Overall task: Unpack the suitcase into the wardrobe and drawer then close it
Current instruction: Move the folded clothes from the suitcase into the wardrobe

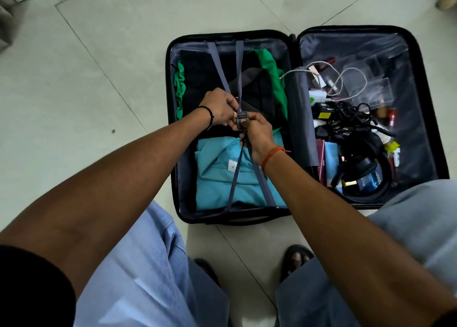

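Note:
A black suitcase [173, 153] lies open flat on the floor. Its left half holds a turquoise garment [215, 178], black clothes [200, 79] and a green garment [272, 72] under crossed grey straps [238, 62]. The straps meet at a grey buckle [241, 119] in the middle. My left hand [218, 108] pinches the buckle from the left. My right hand [257, 134] grips it from the right and below. The right half holds black headphones [366, 158], a white cable [346, 79], chargers and small bottles under a clear cover.
Pale floor tiles [111, 55] surround the suitcase. My legs in light blue trousers [148, 265] and sandalled feet [294, 257] stand just in front of the case's near edge. A pale object [447, 0] sits at the top right corner.

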